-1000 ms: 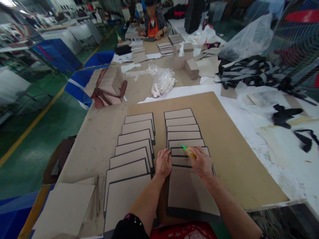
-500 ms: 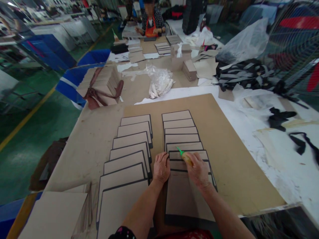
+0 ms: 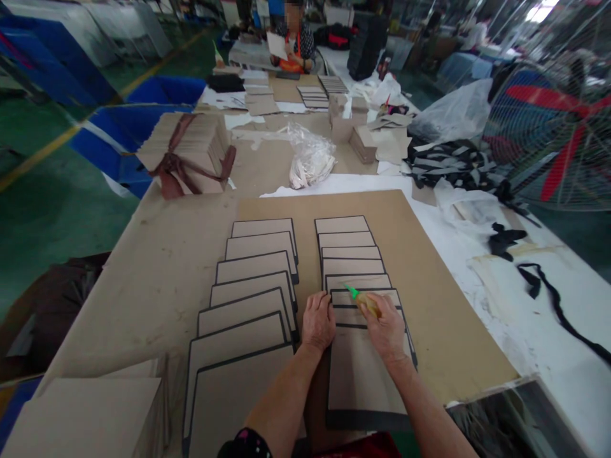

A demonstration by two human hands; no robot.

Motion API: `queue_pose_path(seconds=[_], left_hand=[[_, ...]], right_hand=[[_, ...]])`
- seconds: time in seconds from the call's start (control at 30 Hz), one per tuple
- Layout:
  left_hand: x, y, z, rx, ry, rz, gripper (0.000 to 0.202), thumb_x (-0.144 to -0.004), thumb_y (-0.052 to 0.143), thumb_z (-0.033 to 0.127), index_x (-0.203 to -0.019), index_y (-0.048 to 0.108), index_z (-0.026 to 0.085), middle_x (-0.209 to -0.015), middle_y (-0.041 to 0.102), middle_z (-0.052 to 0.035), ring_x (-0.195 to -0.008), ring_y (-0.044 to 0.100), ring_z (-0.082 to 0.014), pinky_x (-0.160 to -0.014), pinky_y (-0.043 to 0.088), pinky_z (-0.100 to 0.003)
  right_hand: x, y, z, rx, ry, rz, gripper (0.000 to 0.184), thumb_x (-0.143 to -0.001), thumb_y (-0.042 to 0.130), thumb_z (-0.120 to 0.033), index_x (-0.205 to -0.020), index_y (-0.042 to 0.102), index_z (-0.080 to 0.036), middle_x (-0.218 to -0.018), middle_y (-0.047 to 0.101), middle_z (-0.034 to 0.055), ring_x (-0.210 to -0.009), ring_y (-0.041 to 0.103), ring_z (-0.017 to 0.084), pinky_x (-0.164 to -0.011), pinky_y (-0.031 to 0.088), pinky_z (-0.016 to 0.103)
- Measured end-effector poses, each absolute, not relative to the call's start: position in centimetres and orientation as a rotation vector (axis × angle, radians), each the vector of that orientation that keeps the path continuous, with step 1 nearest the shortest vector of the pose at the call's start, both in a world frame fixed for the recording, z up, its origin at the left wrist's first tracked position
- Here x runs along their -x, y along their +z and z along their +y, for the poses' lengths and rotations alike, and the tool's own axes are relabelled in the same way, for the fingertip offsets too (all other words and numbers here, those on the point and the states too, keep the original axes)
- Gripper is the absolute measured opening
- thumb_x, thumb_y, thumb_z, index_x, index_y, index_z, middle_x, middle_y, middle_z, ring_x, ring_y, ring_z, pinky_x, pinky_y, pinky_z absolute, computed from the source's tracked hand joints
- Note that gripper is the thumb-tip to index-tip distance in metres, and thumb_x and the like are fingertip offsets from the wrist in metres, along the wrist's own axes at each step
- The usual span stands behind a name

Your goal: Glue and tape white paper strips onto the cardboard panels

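Two rows of overlapping tan panels with black edges lie on a brown board (image 3: 429, 267). My left hand (image 3: 318, 322) presses down with curled fingers on the left edge of the nearest panel (image 3: 363, 375) of the right row (image 3: 351, 254). My right hand (image 3: 387, 327) is closed around a small yellowish glue bottle with a green nozzle (image 3: 361, 298), its tip pointing at the panel's top edge. The left row (image 3: 252, 286) lies beside my left hand.
A tied bundle of tan sheets (image 3: 184, 152) and a plastic bag of strips (image 3: 310, 159) lie farther back. Black strips (image 3: 458, 165) and a fan (image 3: 554, 127) are at the right. Loose tan sheets (image 3: 86, 413) sit near left. A person (image 3: 292, 38) works at the far end.
The view has shifted and tilted a little. My hands stay on the same panel, with the glue bottle's tip kept at its top edge.
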State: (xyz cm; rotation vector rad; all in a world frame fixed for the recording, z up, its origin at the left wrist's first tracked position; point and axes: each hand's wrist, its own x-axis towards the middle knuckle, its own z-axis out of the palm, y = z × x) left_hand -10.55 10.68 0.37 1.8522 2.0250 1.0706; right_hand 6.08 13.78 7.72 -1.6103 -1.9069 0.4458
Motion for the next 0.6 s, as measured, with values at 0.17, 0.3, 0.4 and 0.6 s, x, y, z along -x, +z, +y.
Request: queue_pose_path(seconds=[0.17,0.3,0.4,0.6], left_hand=[[10.4,0.1,10.6,-1.842,1.033,2.059,0.033,-0.090,0.051,0.010,-0.122,0.058,0.015,-0.119,0.063,-0.0118,-0.113,0.055,-0.0262,-0.103,0.050,-0.048],[10.5,0.4,10.6,-1.905,0.906,2.074,0.044,-0.091,0.049,0.011,-0.134,0.053,0.015,-0.133,0.059,-0.0119,-0.119,0.053,-0.0261,-0.107,0.047,-0.047],[10.6,0.9,10.6,-1.922,0.823,2.069,0.045,-0.092,0.047,0.012,-0.137,0.053,0.014,-0.140,0.056,-0.0113,-0.121,0.052,-0.0259,-0.109,0.046,-0.045],[10.6,1.1,10.7,-1.945,0.776,2.070,0.047,-0.093,0.045,0.012,-0.139,0.052,0.014,-0.144,0.055,-0.0102,-0.120,0.052,-0.0260,-0.108,0.046,-0.045]], right_hand=[[-5.4,7.2,13.7,1.552,0.508,-1.938,0.027,-0.093,0.055,-0.042,-0.109,0.068,-0.024,-0.094,0.067,0.0047,-0.082,0.063,0.020,-0.072,0.049,0.030],[-6.1,6.6,14.5,1.508,0.552,-1.855,0.029,-0.092,0.058,-0.044,-0.109,0.069,-0.023,-0.094,0.067,0.0054,-0.083,0.063,0.020,-0.075,0.051,0.032],[-8.1,6.0,15.5,1.514,0.587,-1.725,0.030,-0.090,0.060,-0.046,-0.108,0.068,-0.023,-0.097,0.067,0.0056,-0.086,0.063,0.020,-0.077,0.051,0.034],[-11.2,5.9,19.9,1.502,0.461,-1.578,0.032,-0.088,0.062,-0.046,-0.106,0.069,-0.021,-0.095,0.067,0.0066,-0.086,0.062,0.021,-0.076,0.050,0.035]])
